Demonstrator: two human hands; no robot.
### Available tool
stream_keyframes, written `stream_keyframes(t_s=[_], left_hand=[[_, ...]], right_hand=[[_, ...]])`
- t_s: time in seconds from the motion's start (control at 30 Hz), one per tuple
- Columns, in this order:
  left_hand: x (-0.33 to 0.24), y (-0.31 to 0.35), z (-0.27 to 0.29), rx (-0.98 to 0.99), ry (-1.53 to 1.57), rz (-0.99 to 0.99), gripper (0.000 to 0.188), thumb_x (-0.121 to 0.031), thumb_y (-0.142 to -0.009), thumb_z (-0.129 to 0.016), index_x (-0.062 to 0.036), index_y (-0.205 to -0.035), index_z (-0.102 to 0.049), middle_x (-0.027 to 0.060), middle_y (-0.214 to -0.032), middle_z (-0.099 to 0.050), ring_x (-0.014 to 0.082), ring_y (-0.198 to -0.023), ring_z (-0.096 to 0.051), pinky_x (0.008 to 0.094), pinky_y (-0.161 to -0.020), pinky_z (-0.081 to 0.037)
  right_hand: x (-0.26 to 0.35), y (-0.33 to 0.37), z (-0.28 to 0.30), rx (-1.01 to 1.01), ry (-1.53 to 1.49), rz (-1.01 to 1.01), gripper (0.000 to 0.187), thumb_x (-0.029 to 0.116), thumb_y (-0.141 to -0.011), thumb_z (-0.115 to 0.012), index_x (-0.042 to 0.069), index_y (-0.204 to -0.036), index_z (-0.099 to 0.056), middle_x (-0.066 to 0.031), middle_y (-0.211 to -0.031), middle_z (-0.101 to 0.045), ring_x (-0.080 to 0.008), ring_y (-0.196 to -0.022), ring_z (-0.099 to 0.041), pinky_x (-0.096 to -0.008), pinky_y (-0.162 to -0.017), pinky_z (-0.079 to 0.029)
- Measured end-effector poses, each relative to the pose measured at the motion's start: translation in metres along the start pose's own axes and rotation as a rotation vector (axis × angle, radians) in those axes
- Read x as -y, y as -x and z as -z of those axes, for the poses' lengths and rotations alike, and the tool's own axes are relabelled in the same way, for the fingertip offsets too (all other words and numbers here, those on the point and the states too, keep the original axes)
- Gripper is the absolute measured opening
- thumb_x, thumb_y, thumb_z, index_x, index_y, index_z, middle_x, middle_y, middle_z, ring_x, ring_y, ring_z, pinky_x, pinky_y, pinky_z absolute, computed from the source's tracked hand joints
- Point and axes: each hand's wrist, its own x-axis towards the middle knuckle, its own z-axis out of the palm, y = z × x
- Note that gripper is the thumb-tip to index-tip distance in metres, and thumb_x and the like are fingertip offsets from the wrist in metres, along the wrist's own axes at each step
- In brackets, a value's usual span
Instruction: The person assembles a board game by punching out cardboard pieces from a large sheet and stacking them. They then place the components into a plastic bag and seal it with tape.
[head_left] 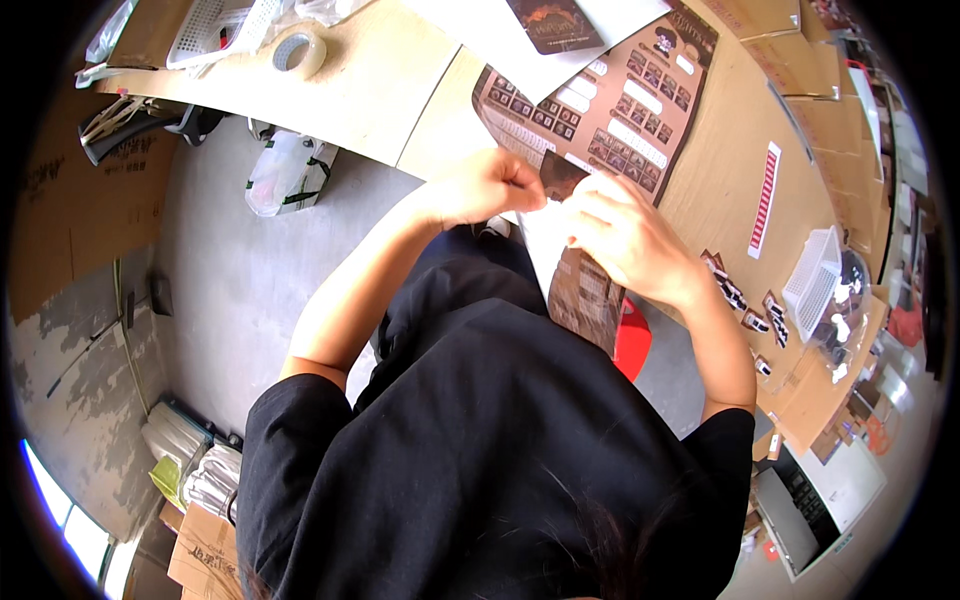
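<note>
Close to my body, at the table's front edge, my right hand (pixel 625 235) pinches a printed sheet (pixel 588 300) with brown pictures and a white side. The sheet hangs down past the table edge toward my lap. My left hand (pixel 488 188) is closed, its fingertips pressed together at the sheet's upper left edge. What lies between the fingertips is partly hidden. Just beyond my hands, a large brown printed poster (pixel 640 105) with small pictures and white boxes lies on the table. White paper (pixel 520 62) and a dark printed card (pixel 556 24) rest over its far part.
A roll of clear tape (pixel 298 55) and a white basket (pixel 205 35) stand at the far left. On the right lie a red-and-white strip (pixel 764 200), several small dark printed pieces (pixel 775 318) and another white basket (pixel 812 270). A red stool (pixel 632 342) is below the table.
</note>
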Motion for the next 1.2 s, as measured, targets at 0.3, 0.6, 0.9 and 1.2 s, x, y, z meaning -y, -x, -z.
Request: stream_keyframes(t_s=[0.3,0.6,0.9,1.2], left_hand=[[-0.004,-0.003,-0.006,-0.044,-0.158,0.044,0.017,-0.016,-0.069,-0.061,-0.0025,-0.079,-0.065,0.0089,-0.071,-0.063,0.0177,-0.069,-0.060,0.0287,-0.066,-0.046],[0.007,0.001,-0.005,-0.157,-0.224,-0.031,0.014,-0.013,-0.069,-0.061,-0.0009,-0.076,-0.064,0.0131,-0.069,-0.062,0.0225,-0.066,-0.060,0.0321,-0.064,-0.046],[0.000,0.001,-0.004,-0.138,-0.338,-0.055,0.016,-0.016,-0.070,-0.059,-0.0020,-0.075,-0.063,0.0146,-0.070,-0.062,0.0275,-0.068,-0.061,0.0348,-0.063,-0.046],[0.014,-0.012,-0.016,-0.278,-0.395,-0.108,0.014,-0.014,-0.070,-0.059,-0.0020,-0.076,-0.063,0.0159,-0.070,-0.059,0.0298,-0.068,-0.059,0.0359,-0.062,-0.046]], right_hand=[[0.001,-0.002,-0.011,0.082,0.126,-0.052,0.018,0.005,-0.070,-0.054,-0.001,-0.087,-0.054,-0.0083,-0.078,-0.049,-0.0240,-0.079,-0.048,-0.0343,-0.071,-0.042],[0.007,-0.009,-0.016,0.141,0.193,-0.013,0.009,0.004,-0.067,-0.054,0.002,-0.075,-0.055,-0.0072,-0.080,-0.048,-0.0221,-0.078,-0.049,-0.0319,-0.072,-0.043],[0.005,-0.007,-0.022,0.165,0.082,-0.041,0.006,0.003,-0.069,-0.053,0.004,-0.075,-0.051,-0.0102,-0.068,-0.052,-0.0266,-0.063,-0.058,-0.0357,-0.056,-0.047],[0.017,0.003,-0.047,0.160,0.429,-0.129,0.010,0.012,-0.071,-0.051,0.004,-0.068,-0.057,-0.0055,-0.082,-0.055,-0.0188,-0.079,-0.054,-0.0310,-0.067,-0.043]])
